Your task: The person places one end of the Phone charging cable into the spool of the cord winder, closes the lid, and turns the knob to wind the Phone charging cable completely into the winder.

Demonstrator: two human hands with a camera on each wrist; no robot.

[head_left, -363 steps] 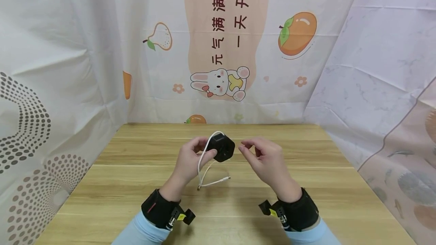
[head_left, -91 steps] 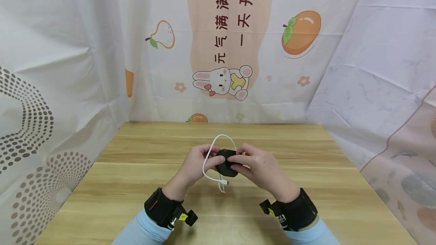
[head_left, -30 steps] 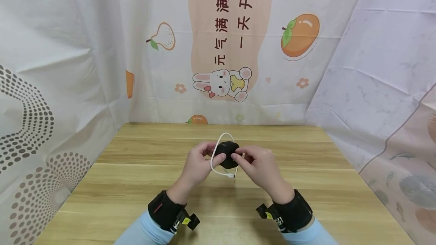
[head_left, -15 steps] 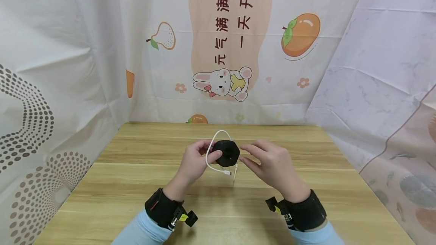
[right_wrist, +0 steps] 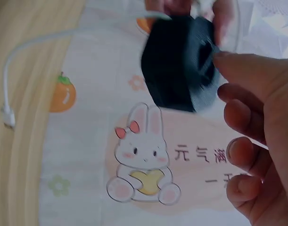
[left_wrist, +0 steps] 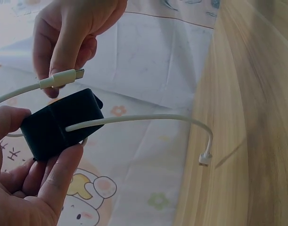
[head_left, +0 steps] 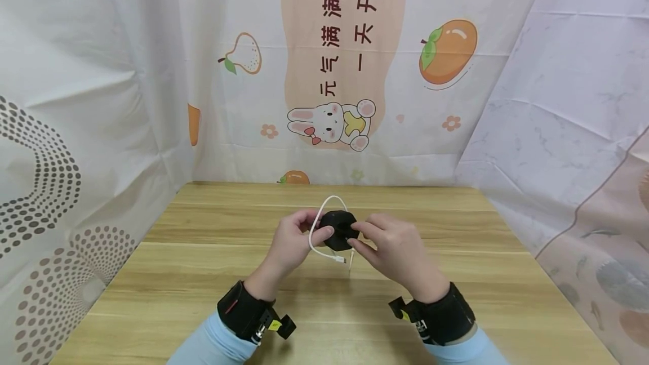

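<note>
A black many-sided case (head_left: 338,242) with a hollow in its face is held in the air over the table. My left hand (head_left: 288,245) grips its left side, thumb on the front and fingers behind. My right hand (head_left: 398,249) has thumb and index fingertips at the hollow, pinching there; its other fingers curl loosely in the right wrist view. A white USB cable (head_left: 311,235) comes out of the case and loops over the left hand's thumb side. One plug (left_wrist: 61,78) shows near the right fingers in the left wrist view; another plug (left_wrist: 205,159) hangs free.
A wood-grain table (head_left: 203,275) lies below both hands. Behind it hangs a printed curtain (head_left: 228,128) with a rabbit and fruit, and more fabric (head_left: 537,128) closes the sides. Black camera straps (head_left: 441,317) circle both wrists.
Half a second ago the right fingers were spread just off the case; now they are back on its face. The case has tilted slightly. Earlier, the cable hung longer below the case.
</note>
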